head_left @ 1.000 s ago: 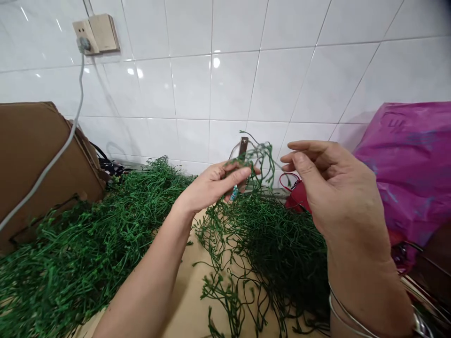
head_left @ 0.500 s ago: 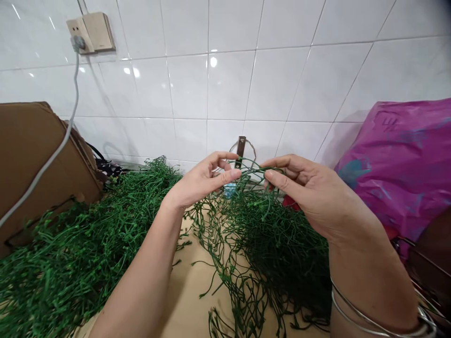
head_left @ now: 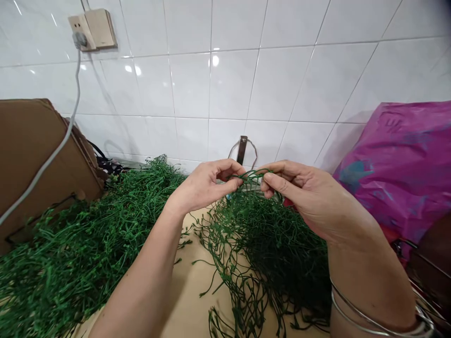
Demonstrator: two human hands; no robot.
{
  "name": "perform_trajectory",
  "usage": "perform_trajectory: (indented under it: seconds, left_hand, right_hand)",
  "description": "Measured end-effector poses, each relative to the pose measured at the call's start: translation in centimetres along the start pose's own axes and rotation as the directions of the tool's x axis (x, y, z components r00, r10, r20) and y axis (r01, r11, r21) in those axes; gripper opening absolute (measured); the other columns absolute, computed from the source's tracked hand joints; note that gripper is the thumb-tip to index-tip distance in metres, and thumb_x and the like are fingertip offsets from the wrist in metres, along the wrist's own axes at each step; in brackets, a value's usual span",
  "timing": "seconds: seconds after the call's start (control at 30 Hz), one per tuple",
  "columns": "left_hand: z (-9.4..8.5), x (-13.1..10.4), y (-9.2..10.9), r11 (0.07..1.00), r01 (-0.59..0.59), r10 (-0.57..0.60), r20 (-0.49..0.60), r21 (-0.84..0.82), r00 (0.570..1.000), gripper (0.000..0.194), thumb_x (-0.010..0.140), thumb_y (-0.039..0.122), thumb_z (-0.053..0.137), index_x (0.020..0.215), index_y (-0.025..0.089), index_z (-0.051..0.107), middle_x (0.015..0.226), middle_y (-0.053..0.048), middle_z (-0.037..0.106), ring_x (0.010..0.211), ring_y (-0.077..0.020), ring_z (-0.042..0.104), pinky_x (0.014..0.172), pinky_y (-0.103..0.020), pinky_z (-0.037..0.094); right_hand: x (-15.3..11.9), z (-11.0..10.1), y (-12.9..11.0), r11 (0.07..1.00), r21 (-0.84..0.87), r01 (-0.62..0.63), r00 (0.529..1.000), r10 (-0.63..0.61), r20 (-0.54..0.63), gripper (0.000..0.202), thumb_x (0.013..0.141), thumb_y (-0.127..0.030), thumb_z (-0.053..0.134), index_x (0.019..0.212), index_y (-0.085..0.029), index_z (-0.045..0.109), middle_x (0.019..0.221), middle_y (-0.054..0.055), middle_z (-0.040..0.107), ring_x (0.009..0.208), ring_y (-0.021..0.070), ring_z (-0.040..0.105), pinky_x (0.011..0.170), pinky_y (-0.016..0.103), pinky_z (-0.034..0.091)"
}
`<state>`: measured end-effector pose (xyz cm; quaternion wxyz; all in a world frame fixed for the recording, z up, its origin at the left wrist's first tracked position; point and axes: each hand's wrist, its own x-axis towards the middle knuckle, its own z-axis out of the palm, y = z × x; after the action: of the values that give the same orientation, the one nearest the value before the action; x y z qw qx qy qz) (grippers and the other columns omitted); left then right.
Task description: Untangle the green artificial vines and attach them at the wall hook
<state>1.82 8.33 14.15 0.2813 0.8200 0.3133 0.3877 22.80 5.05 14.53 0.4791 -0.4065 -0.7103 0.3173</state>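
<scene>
Thin green stems (head_left: 252, 174), artificial-looking, stretch between my two hands above the table. My left hand (head_left: 214, 184) pinches their left end between thumb and forefinger. Its other fingers curl behind. On the right, my right hand (head_left: 294, 185) grips the same stems between thumb and fingers, and some of its fingertips are tucked under. Directly below lies a dark tangled heap of green stems (head_left: 282, 244), with looser strands spread toward the front. Another larger, brighter pile of green stems (head_left: 116, 230) lies left of my left forearm.
A cardboard box (head_left: 35, 145) stands at the left, with a grey cable (head_left: 72, 117) running in front of it from a wall socket (head_left: 82, 35). A purple plastic bag (head_left: 405, 164) bulges at the right. A brown strap (head_left: 241, 149) stands near the tiled wall (head_left: 232, 84).
My left thumb and forefinger have closed from a wider gap onto the stems. My hands have come slightly closer together, and the view has shifted a little.
</scene>
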Motion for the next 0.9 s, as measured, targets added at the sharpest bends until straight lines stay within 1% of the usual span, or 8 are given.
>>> perform_trajectory:
  seconds: [0.1, 0.2, 0.37, 0.53, 0.6, 0.67, 0.8, 0.9]
  left_hand:
    - [-0.2, -0.2, 0.1, 0.999, 0.032, -0.032, -0.015, -0.01, 0.999, 0.019, 0.089, 0.016, 0.051, 0.104, 0.017, 0.064, 0.082, 0.002, 0.059, 0.068, -0.0093, 0.047, 0.066, -0.026, 0.04]
    - [0.0, -0.2, 0.3, 0.999, 0.006, -0.004, -0.046, 0.033, 0.999, 0.026, 0.092, 0.019, 0.051, 0.114, 0.019, 0.065, 0.094, -0.001, 0.061, 0.07, -0.0095, 0.045, 0.065, -0.026, 0.039]
    - [0.6, 0.0, 0.4, 0.997, -0.069, 0.071, -0.082, 0.033, 0.994, 0.026, 0.095, 0.043, 0.06, 0.105, 0.023, 0.072, 0.107, -0.005, 0.063, 0.089, -0.0144, 0.054, 0.077, -0.027, 0.045]
    - [0.8, 0.3, -0.3, 0.989, -0.143, 0.147, -0.211, 0.034, 0.966, 0.017, 0.093, 0.036, 0.065, 0.088, 0.02, 0.07, 0.114, -0.006, 0.06, 0.111, -0.0177, 0.056, 0.099, -0.032, 0.044]
    - [0.6, 0.5, -0.5, 0.987, -0.161, 0.158, -0.207, 0.0, 0.965, 0.017, 0.093, 0.035, 0.064, 0.087, 0.02, 0.068, 0.107, -0.004, 0.063, 0.106, -0.0165, 0.057, 0.098, -0.032, 0.044]
    - [0.5, 0.5, -0.6, 0.988, -0.135, 0.119, -0.187, -0.073, 0.975, 0.02, 0.095, 0.037, 0.061, 0.087, 0.019, 0.065, 0.092, -0.002, 0.062, 0.089, -0.014, 0.055, 0.086, -0.028, 0.045]
    - [0.3, 0.5, -0.2, 0.984, -0.094, 0.067, -0.173, -0.149, 0.983, 0.023, 0.095, 0.039, 0.061, 0.084, 0.018, 0.061, 0.076, 0.002, 0.053, 0.072, -0.0109, 0.046, 0.069, -0.025, 0.04]
    - [0.4, 0.3, 0.1, 0.987, -0.089, 0.066, -0.171, -0.134, 0.983, 0.023, 0.095, 0.038, 0.061, 0.083, 0.018, 0.061, 0.076, 0.002, 0.052, 0.072, -0.0105, 0.045, 0.069, -0.025, 0.039]
  right_hand:
    - [-0.2, -0.3, -0.2, 0.991, -0.134, -0.003, 0.999, -0.002, -0.041, 0.022, 0.087, -0.04, 0.067, 0.092, -0.02, 0.072, 0.074, 0.001, 0.066, 0.066, 0.0121, 0.055, 0.061, 0.026, 0.043]
    - [-0.4, -0.3, -0.2, 0.983, -0.185, -0.008, 0.995, -0.011, -0.101, 0.02, 0.084, -0.039, 0.069, 0.089, -0.02, 0.072, 0.076, 0.002, 0.067, 0.067, 0.0127, 0.056, 0.059, 0.027, 0.042]
    - [-0.5, -0.1, -0.3, 0.988, -0.153, -0.001, 0.993, -0.018, -0.119, 0.022, 0.081, -0.038, 0.071, 0.094, -0.02, 0.07, 0.075, 0.001, 0.064, 0.066, 0.0128, 0.055, 0.057, 0.026, 0.041]
    - [-0.5, 0.2, -0.3, 0.974, -0.226, -0.031, 0.997, 0.014, -0.075, 0.02, 0.083, -0.039, 0.068, 0.086, -0.019, 0.067, 0.064, -0.003, 0.051, 0.058, 0.0104, 0.043, 0.051, 0.025, 0.034]
    - [-0.7, -0.1, -0.3, 0.959, -0.281, -0.028, 0.999, 0.021, -0.027, 0.019, 0.085, -0.039, 0.066, 0.08, -0.02, 0.065, 0.061, -0.004, 0.048, 0.055, 0.01, 0.04, 0.049, 0.026, 0.032]
    - [-0.8, -0.7, -0.4, 0.943, -0.333, -0.015, 1.0, 0.016, 0.0, 0.021, 0.086, -0.039, 0.065, 0.076, -0.021, 0.064, 0.062, -0.002, 0.052, 0.057, 0.0111, 0.044, 0.05, 0.027, 0.034]
    - [-1.3, -2.3, -0.8, 0.927, -0.375, 0.018, 1.0, -0.017, 0.007, 0.029, 0.079, -0.047, 0.075, 0.096, -0.023, 0.071, 0.091, 0.004, 0.072, 0.077, 0.0179, 0.063, 0.065, 0.03, 0.049]
    - [-1.5, -3.0, -1.2, 0.939, -0.343, 0.025, 0.996, -0.054, -0.074, 0.043, 0.08, -0.053, 0.075, 0.112, -0.026, 0.071, 0.113, 0.008, 0.073, 0.092, 0.0218, 0.068, 0.076, 0.033, 0.054]
